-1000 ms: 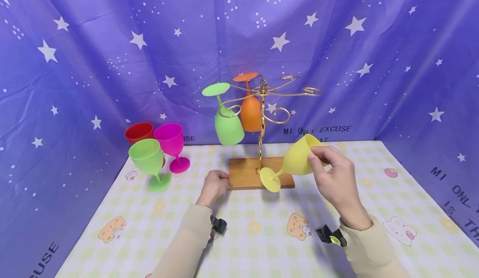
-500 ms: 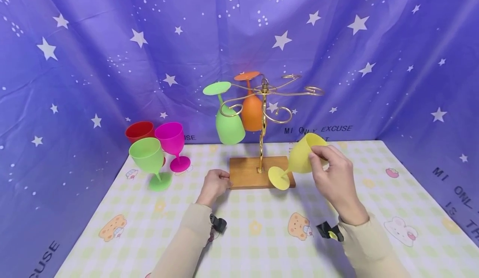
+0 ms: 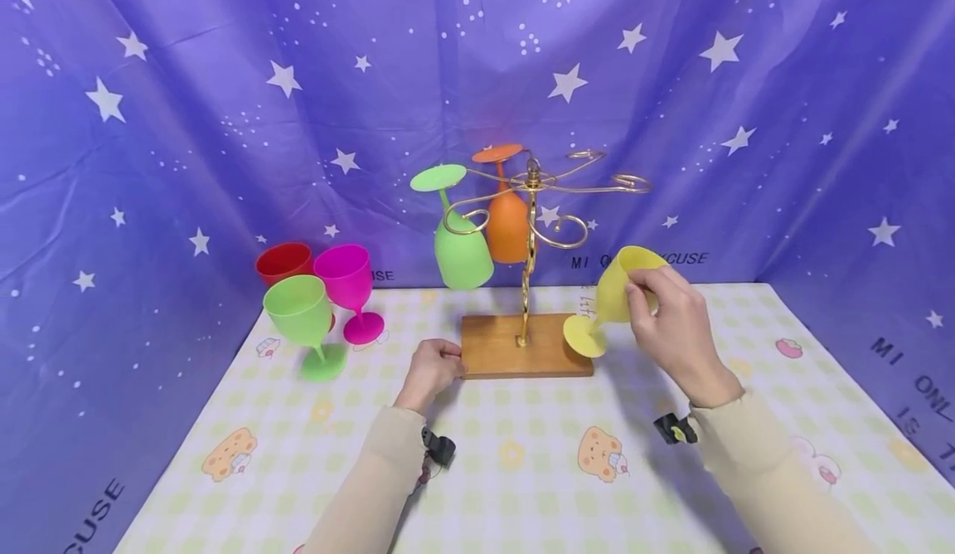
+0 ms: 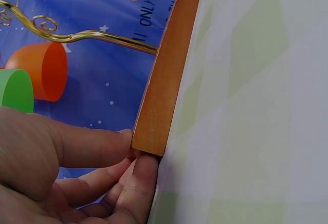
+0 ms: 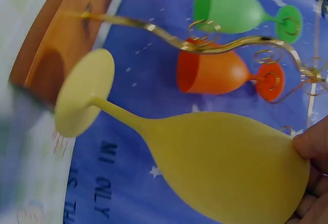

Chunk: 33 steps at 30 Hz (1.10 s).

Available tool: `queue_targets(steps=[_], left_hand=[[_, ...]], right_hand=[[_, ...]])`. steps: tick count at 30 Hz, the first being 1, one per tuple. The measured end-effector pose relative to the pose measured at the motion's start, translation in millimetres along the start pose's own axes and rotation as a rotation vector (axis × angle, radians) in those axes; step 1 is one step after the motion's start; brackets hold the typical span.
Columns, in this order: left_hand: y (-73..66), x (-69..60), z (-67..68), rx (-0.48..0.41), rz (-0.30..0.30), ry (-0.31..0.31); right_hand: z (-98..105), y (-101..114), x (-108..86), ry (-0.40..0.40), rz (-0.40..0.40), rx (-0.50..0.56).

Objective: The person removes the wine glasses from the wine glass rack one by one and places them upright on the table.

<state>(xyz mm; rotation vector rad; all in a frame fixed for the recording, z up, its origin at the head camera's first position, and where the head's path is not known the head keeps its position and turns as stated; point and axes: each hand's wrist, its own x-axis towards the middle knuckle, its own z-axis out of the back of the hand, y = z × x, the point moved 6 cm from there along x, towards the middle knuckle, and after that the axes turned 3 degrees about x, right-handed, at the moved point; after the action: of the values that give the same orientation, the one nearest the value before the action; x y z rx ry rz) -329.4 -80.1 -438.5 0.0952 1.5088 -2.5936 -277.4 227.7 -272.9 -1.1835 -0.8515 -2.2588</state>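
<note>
The right hand pinches the rim of a yellow goblet, held tilted in the air with its foot low over the right end of the rack's wooden base. In the right wrist view the whole goblet shows. At the base's left end, the left hand grips the corner; the left wrist view has thumb and fingers on the wood. From the gold rack a green goblet and an orange goblet hang upside down on the left side.
On the table's left stand a red goblet, a magenta goblet and a second green goblet, all upright. A blue starry curtain rises behind and beside the checked tablecloth.
The right hand has moved the yellow goblet rightward and slightly up, its foot going from the base's middle to its right end. The left hand keeps its grip on the base.
</note>
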Motion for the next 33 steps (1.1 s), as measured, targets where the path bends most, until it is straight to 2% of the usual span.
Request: queue_targets(steps=[5, 11, 22, 27, 33], left_hand=[[1.1, 0.7, -0.1, -0.003, 0.001, 0.001], [-0.3, 0.1, 0.6, -0.006, 0.005, 0.006], [1.6, 0.1, -2.8, -0.014, 0.006, -0.003], [1.4, 0.0, -2.2, -0.012, 0.006, -0.009], [1.8, 0.1, -2.7, -0.016, 0.002, -0.008]], right_hand=[[-5, -7, 9.6, 0.02, 0.096, -0.08], [-12, -18, 20.4, 0.071, 0.133, -0.155], [-24, -43, 36.2, 0.197, 0.097, -0.274], [-26, -58, 36.2, 0.245, 0.039, -0.302], [-31, -76, 31.4, 0.265, -0.007, -0.313]])
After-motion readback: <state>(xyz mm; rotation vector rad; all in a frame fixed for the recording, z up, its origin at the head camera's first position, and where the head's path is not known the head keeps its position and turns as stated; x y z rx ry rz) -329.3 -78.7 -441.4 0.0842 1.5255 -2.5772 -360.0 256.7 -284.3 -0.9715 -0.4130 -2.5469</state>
